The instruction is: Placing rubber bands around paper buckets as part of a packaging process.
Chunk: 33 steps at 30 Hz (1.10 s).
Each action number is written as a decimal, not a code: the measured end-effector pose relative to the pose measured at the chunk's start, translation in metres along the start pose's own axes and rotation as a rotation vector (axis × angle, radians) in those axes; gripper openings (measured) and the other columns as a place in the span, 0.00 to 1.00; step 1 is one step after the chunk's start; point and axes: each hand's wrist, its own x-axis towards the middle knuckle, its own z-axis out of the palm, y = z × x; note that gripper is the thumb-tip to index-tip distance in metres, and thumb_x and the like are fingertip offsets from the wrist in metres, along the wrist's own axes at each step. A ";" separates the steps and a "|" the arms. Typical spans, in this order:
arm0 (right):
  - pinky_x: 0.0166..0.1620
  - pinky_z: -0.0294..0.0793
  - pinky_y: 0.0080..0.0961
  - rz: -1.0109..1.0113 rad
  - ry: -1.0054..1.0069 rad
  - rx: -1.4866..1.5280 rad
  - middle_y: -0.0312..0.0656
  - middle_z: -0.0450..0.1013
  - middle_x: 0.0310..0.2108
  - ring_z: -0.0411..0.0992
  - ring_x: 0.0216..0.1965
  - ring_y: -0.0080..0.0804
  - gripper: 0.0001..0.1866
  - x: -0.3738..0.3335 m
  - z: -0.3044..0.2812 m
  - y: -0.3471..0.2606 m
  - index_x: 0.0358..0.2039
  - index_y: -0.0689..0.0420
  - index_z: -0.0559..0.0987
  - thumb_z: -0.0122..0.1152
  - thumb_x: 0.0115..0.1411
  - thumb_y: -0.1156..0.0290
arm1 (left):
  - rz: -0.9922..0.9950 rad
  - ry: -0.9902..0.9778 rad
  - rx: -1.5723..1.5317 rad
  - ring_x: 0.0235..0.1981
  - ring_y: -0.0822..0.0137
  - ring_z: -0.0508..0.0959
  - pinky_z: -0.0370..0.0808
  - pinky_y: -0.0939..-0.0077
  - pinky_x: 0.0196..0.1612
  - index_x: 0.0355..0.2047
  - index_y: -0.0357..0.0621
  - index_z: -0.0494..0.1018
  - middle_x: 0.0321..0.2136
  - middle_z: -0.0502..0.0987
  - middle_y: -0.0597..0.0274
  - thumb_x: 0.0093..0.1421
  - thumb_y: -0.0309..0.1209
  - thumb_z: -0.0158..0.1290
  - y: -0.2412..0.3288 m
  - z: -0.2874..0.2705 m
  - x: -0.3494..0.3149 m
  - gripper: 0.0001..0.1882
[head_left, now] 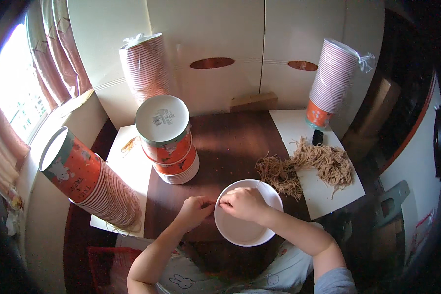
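Observation:
A round paper bucket [252, 234], white inside, stands open end up at the front edge of the table before me. My right hand [244, 203] reaches over its rim, with closed fingers against the inner left wall. Just outside that same wall, my left hand [196, 212] has its fingers pinched together at the rim. Whatever is between the fingertips of either hand is too small or hidden to make out. Behind the bucket lies a loose heap of tan twine pieces [330, 166], with a darker bunch of twine [281, 177] close to the rim.
Upside-down orange buckets [166, 147] are stacked at left centre. A long nested stack [98, 183] leans at the left. Plastic-wrapped stacks stand at the back left [144, 66] and back right [333, 76]. White boards [279, 120] lie on the dark table [230, 142].

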 end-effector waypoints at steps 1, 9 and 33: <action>0.31 0.71 0.30 -0.002 0.000 0.000 0.34 0.73 0.24 0.72 0.29 0.31 0.06 0.000 0.000 -0.001 0.22 0.50 0.77 0.53 0.48 0.65 | 0.000 0.002 0.000 0.26 0.72 0.76 0.72 0.78 0.30 0.33 0.38 0.73 0.25 0.76 0.59 0.51 0.28 0.50 -0.001 0.001 0.000 0.10; 0.33 0.71 0.29 0.017 -0.046 -0.070 0.33 0.73 0.26 0.72 0.31 0.32 0.08 -0.001 -0.005 -0.005 0.27 0.49 0.77 0.55 0.47 0.63 | 0.076 0.086 0.013 0.21 0.68 0.76 0.72 0.76 0.27 0.29 0.37 0.71 0.21 0.75 0.57 0.50 0.27 0.49 -0.008 0.003 0.005 0.07; 0.47 0.58 0.36 0.520 0.244 -0.543 0.43 0.72 0.31 0.70 0.36 0.35 0.10 -0.010 -0.083 0.149 0.28 0.54 0.74 0.59 0.45 0.64 | 0.102 -0.108 -1.257 0.14 0.75 0.55 0.56 0.81 0.15 0.22 0.45 0.62 0.12 0.55 0.69 0.49 0.31 0.42 -0.023 -0.040 0.003 0.04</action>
